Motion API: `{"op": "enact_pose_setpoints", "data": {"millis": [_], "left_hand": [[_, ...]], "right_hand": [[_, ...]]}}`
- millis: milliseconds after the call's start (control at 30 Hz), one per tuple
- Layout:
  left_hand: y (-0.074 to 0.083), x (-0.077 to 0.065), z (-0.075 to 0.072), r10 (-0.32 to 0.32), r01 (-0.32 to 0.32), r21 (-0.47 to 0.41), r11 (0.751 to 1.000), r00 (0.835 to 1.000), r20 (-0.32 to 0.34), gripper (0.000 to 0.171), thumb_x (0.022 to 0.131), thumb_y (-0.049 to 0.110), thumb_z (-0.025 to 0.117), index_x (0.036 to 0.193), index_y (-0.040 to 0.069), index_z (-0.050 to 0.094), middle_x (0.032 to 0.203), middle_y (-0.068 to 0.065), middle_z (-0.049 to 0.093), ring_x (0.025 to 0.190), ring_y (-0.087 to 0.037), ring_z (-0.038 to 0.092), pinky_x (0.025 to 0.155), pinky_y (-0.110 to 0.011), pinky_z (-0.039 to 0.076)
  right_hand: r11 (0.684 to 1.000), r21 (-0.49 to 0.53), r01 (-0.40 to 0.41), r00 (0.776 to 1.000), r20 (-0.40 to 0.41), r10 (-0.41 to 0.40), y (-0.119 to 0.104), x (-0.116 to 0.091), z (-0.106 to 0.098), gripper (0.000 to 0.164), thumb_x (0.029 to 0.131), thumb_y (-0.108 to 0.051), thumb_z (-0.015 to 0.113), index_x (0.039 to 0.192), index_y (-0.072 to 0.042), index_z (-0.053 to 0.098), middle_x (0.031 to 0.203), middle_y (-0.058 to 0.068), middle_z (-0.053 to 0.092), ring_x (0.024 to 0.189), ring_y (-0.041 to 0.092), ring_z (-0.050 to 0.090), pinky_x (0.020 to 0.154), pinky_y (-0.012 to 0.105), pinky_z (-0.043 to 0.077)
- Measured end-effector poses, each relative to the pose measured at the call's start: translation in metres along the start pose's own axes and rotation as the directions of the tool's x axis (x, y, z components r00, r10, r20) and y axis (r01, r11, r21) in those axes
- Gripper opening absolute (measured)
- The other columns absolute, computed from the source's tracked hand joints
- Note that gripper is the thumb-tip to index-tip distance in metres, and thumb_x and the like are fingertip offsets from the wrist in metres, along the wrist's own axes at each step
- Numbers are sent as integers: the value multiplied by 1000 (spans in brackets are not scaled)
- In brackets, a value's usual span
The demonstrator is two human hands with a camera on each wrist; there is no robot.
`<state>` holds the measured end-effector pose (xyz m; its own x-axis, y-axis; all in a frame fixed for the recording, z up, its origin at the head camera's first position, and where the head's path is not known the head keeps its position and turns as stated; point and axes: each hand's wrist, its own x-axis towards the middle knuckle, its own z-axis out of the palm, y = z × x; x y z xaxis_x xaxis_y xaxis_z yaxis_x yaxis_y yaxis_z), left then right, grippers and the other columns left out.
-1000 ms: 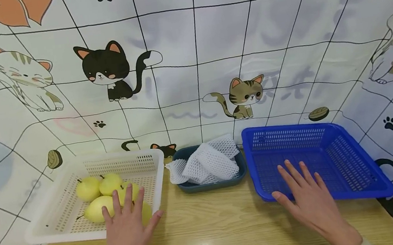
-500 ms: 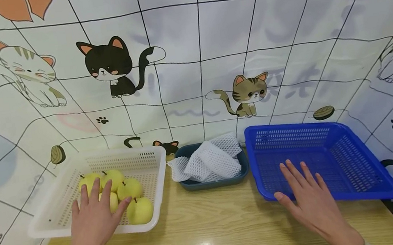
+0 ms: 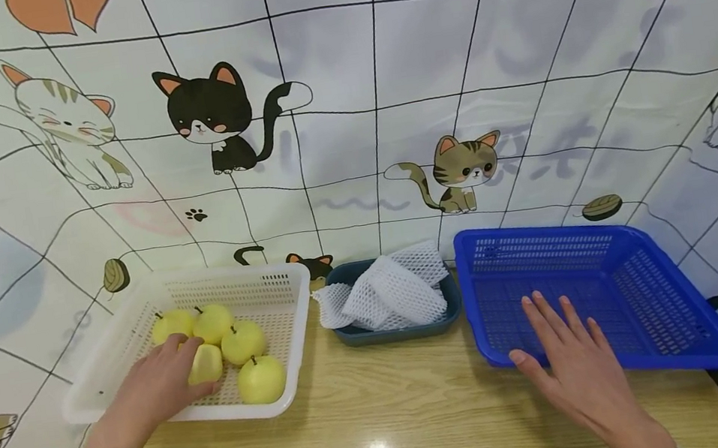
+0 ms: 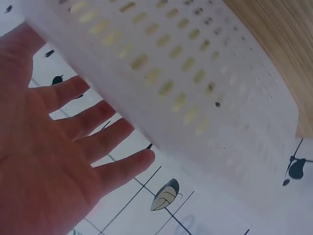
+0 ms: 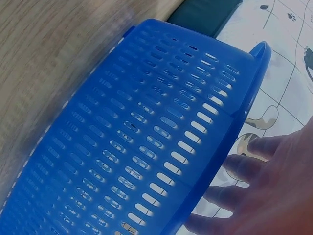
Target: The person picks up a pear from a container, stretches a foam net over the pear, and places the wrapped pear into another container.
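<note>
In the head view, several yellow-green pears (image 3: 243,342) lie in a white perforated basket (image 3: 299,338) on the left. My left hand (image 3: 151,384) reaches over its front rim, with thumb and fingers around the nearest-left pear (image 3: 207,363); part of that fruit is hidden, and a firm grip does not show. The left wrist view has the fingers (image 4: 120,166) spread apart beside the basket wall. My right hand (image 3: 579,369) hovers palm down, fingers straight, over the front rim of a blue perforated basket (image 3: 682,352) and holds nothing.
Between the two baskets stands a small dark teal container (image 3: 401,334) with white foam netting (image 3: 402,290) in it. All stand on a wooden table (image 3: 357,413). A cloth printed with cats (image 3: 332,68) rises behind and at both sides.
My left hand has moved left across the white basket, then turned inward with its fingers bending around a pear. The right hand has kept its place. The view has shifted slightly.
</note>
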<state>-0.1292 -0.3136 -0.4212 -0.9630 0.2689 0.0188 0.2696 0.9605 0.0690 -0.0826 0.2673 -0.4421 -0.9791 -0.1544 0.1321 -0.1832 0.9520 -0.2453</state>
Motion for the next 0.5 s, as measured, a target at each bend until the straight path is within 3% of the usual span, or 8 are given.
{"op": "enact_pose_setpoints", "data": {"millis": [100, 200, 367, 500], "left_hand": [[-7, 6, 0, 5, -6, 14, 1000, 995, 104, 81, 82, 49, 85, 133, -7, 58, 131, -33, 56, 115, -56, 56, 87, -72, 47], [-13, 12, -2, -1, -4, 21, 1000, 974, 225, 87, 84, 53, 81, 140, -7, 52, 135, -35, 54, 123, -57, 52, 91, -77, 42], [-22, 25, -5, -28, 35, -9, 999, 912, 409, 96, 85, 53, 81, 147, -8, 42, 138, -38, 49, 121, -56, 54, 93, -72, 45], [-27, 31, -5, -51, 73, -25, 997, 868, 493, 102, 82, 48, 85, 150, -8, 36, 141, -39, 44, 120, -56, 55, 93, -70, 47]], "right_hand": [[1000, -5, -1, 1000, 0, 1, 0, -1, -1, 84, 104, -60, 49, 167, -13, 19, 170, 17, 19, 153, 51, 12, 113, 76, 11], [1000, -14, 9, 1000, -5, -9, -2, -2, 0, 84, 104, -59, 50, 166, -11, 22, 170, 17, 20, 152, 51, 15, 112, 77, 14], [1000, -15, 24, 1000, -19, -24, -3, -2, 3, 84, 103, -56, 54, 166, -12, 21, 170, 17, 21, 152, 51, 17, 112, 76, 15], [999, -13, 30, 999, -23, -30, -4, -3, 6, 84, 103, -56, 55, 166, -11, 22, 170, 16, 22, 153, 49, 15, 112, 76, 15]]}}
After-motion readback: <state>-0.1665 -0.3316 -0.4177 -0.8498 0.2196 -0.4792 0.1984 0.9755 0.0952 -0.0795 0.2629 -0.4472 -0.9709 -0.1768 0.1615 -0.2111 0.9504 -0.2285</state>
